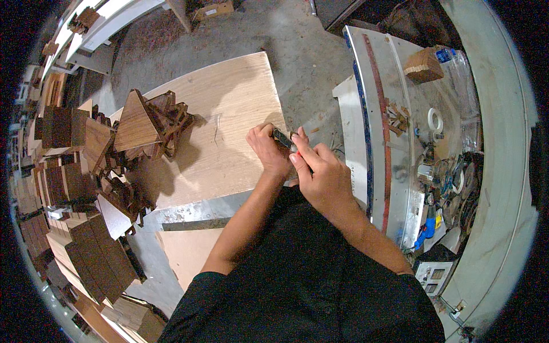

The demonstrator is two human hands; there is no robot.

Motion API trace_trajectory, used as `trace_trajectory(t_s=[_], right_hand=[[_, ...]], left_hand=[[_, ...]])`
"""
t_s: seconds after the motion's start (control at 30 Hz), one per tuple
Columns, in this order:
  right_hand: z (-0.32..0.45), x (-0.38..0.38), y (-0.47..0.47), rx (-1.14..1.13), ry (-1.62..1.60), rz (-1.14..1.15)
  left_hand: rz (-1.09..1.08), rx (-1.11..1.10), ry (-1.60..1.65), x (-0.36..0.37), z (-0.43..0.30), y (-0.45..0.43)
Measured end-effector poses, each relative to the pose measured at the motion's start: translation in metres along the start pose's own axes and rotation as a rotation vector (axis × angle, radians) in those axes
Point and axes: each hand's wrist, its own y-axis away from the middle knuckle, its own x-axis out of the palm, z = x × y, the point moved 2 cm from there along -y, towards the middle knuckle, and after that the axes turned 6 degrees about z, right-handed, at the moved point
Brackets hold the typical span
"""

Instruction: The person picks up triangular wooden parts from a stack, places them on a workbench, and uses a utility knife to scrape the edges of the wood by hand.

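Close in front of my dark shirt, both hands meet over the near right edge of a light wood-grain board [240,103]. My left hand [271,151] grips a short, narrow dark piece [282,138], held at a slant. Fingers of my right hand [327,176] pinch a small tool with a red part [298,152] against the end of that piece. Most of the tool is covered by the fingers, so its kind is unclear. Left of the hands, a heap of dark brown wood-grain pieces [139,124], some triangular, rests on the board.
Stacks of dark wood-grain blocks [98,257] line the left side. At right, a long bench [399,158] carries small wood offcuts [396,118], a white ring [435,120], a brown block [423,65] and a blue-and-yellow tool [426,231]. Concrete floor [214,47] lies beyond the board.
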Motion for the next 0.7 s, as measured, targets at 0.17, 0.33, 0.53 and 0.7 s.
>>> trace_trajectory(t_s=[0.17, 0.33, 0.53, 0.7], right_hand=[[-0.004, -0.003, -0.015, 0.061, -0.057, 0.003], [-0.047, -0.014, -0.037, 0.107, -0.307, -0.052], [-0.083, -0.037, -0.024, 0.345, -0.566, -0.049], [-0.115, -0.001, -0.004, 0.285, -0.574, -0.041]], left_hand=[[0.046, 0.032, -0.001, -0.005, 0.002, 0.001], [0.054, -0.002, -0.12, -0.003, -0.008, -0.01], [0.341, -0.12, -0.258, -0.003, -0.02, -0.062], [0.465, -0.106, -0.413, 0.0, 0.001, -0.069]])
